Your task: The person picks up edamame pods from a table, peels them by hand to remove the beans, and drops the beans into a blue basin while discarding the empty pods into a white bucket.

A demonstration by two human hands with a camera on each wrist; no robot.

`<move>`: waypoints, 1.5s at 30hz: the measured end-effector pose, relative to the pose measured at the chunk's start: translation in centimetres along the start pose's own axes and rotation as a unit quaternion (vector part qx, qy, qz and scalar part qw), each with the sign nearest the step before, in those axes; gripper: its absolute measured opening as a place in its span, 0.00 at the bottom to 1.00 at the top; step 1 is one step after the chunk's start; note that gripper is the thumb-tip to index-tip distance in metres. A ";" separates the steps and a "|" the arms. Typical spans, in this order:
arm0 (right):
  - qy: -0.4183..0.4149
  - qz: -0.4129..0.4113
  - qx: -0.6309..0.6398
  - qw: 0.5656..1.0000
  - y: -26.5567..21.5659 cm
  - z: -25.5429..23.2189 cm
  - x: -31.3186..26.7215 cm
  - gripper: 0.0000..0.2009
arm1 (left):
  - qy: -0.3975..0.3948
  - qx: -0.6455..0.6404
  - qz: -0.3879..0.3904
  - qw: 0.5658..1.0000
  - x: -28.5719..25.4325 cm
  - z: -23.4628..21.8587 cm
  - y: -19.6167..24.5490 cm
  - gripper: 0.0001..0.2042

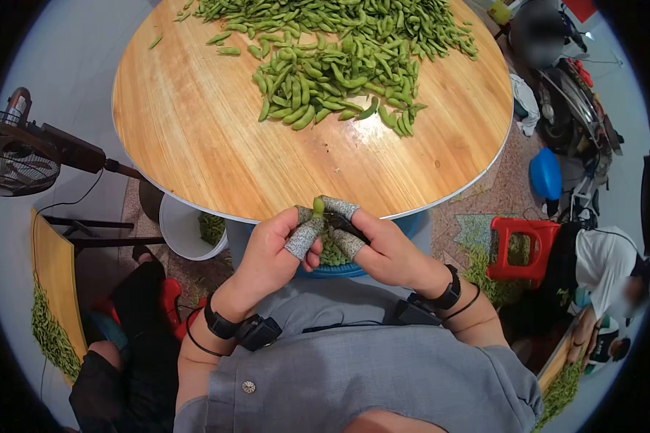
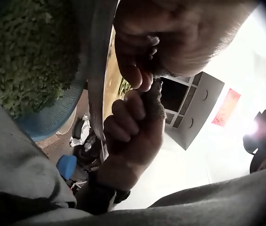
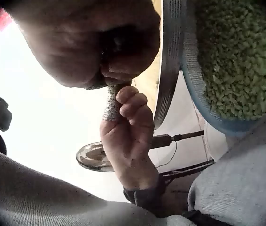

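Above the table's near edge in the head view, my left hand pinches a green pod between thumb and forefinger. My right hand meets it from the right, fingers curled round a small black object whose shape is unclear. Grey speckled sleeves cover the thumb and forefinger of both hands. In the left wrist view the left hand is above the right hand. The right wrist view has the right hand over the left hand; the pod is hidden there. Shelled beans lie in a blue basin below the hands.
A large pile of pods covers the far part of the round wooden table. At left stand a fan and a white bucket; at right are a red stool and a blue container. Other people sit on both sides.
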State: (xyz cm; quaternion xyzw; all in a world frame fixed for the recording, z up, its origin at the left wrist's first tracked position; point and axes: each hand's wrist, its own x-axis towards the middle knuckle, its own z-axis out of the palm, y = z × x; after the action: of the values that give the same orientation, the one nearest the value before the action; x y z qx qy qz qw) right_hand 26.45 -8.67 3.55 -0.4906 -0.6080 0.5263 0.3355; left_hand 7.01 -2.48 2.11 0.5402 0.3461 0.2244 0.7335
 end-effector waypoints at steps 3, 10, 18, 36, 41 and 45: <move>0.004 -0.011 0.021 1.000 0.5 0.3 -0.1 0.23 | -0.012 0.020 -0.031 0.999 0.0 -0.2 0.1 0.05; -0.076 0.176 0.216 0.957 -1.2 -0.7 -0.2 0.24 | -0.007 0.089 0.010 0.996 -0.5 -0.4 0.3 0.03; 0.118 -0.179 -0.065 0.975 2.7 2.0 2.0 0.21 | 0.072 0.462 0.308 0.828 0.0 -0.2 -1.2 0.04; -0.052 0.238 0.377 0.894 -1.1 -0.5 -0.4 0.23 | 0.108 0.561 0.360 0.738 0.5 0.2 -2.3 0.08; -0.073 0.198 0.403 0.891 0.4 -0.6 -1.2 0.24 | 0.014 -0.126 0.001 0.992 -0.3 0.9 -1.1 0.05; 0.090 0.060 0.217 0.970 2.1 0.6 -1.4 0.24 | 0.015 0.096 0.044 0.994 -0.4 0.7 -2.0 0.06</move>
State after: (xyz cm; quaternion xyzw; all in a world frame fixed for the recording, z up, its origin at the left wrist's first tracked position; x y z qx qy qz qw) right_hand 26.84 -10.28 1.52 -0.4869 -0.4159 0.6189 0.4550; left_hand 7.16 -3.81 0.41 0.6195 0.3534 0.2302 0.6620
